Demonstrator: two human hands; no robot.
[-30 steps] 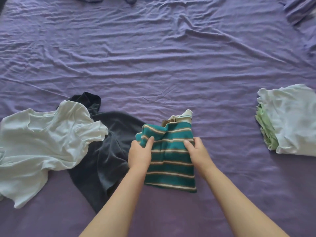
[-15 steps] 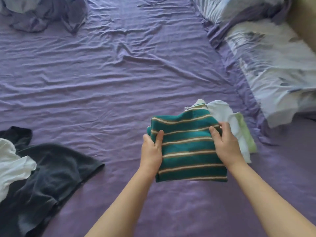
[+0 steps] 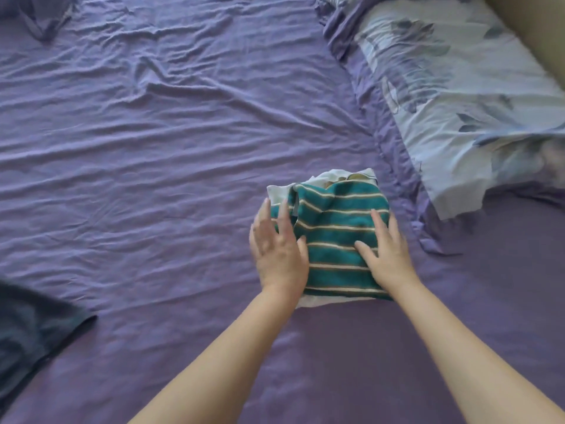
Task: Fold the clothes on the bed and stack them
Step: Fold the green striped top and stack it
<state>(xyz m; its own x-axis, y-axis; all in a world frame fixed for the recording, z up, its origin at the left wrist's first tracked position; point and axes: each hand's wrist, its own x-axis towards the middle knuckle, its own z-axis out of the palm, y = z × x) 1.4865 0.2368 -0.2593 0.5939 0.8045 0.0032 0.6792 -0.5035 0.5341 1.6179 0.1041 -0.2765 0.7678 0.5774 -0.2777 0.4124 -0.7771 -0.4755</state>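
A folded green shirt with cream stripes (image 3: 336, 237) lies on top of a folded white garment (image 3: 276, 191), whose edges peek out at the far left and along the near side. My left hand (image 3: 276, 249) rests flat on the shirt's left edge with straight fingers. My right hand (image 3: 386, 252) lies flat on its right half, fingers spread. A dark grey garment (image 3: 33, 335) lies unfolded at the left edge of view.
The purple bed sheet (image 3: 171, 142) is wrinkled and stretches far to the left and back. A pillow with a pale leaf print (image 3: 458, 96) lies at the right, just beyond the stack. A crumpled purple-grey cloth (image 3: 42, 22) sits at the far left corner.
Both hands carried the striped shirt to the right, set it down on the white folded garment and let go; the fingers now lie flat on it.
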